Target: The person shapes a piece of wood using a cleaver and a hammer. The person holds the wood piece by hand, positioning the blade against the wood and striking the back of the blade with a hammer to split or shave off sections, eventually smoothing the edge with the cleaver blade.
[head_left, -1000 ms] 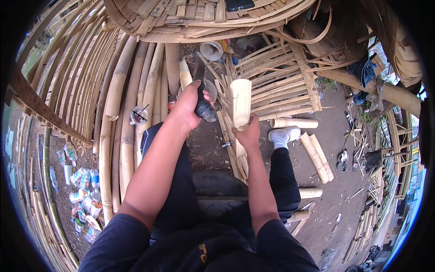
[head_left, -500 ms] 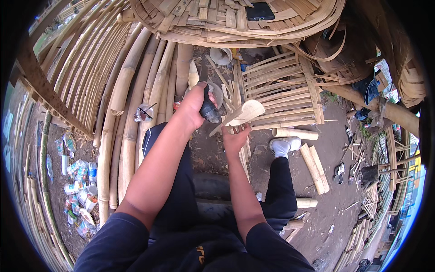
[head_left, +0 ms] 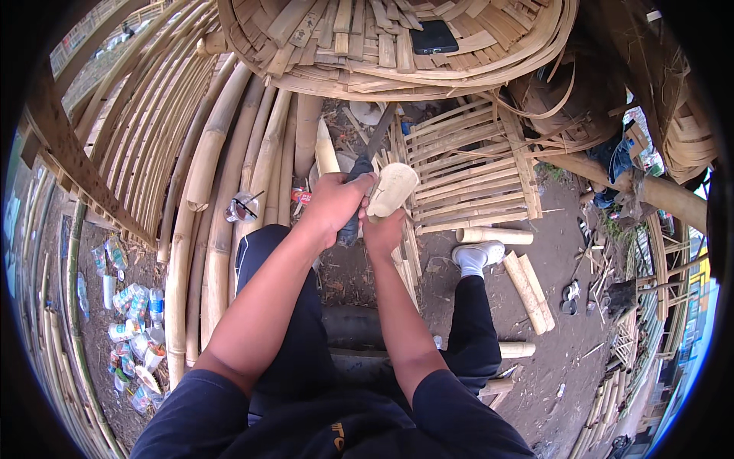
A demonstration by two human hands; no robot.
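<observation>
My left hand (head_left: 335,205) is wrapped round the dark handle of a machete (head_left: 380,132), whose blade points away from me. Close beside it, my right hand (head_left: 384,232) grips the near end of a short, pale split bamboo piece (head_left: 395,188). The bamboo's broad end tilts up and away, and its near part disappears behind my fingers. Both hands are nearly together above the ground between my knees. Whether the blade touches the bamboo cannot be made out.
A large woven bamboo basket (head_left: 459,76) with a dark phone (head_left: 434,37) on it stands ahead. A slatted bamboo panel (head_left: 470,164) lies beyond my right hand. Long bamboo poles (head_left: 222,222) and a plastic cup (head_left: 243,207) are at left, with cut bamboo lengths (head_left: 529,292) at right.
My left hand has turned the machete, so its blade now leans to the right. My right hand has drawn the bamboo piece leftward and tipped it more upright, next to the handle.
</observation>
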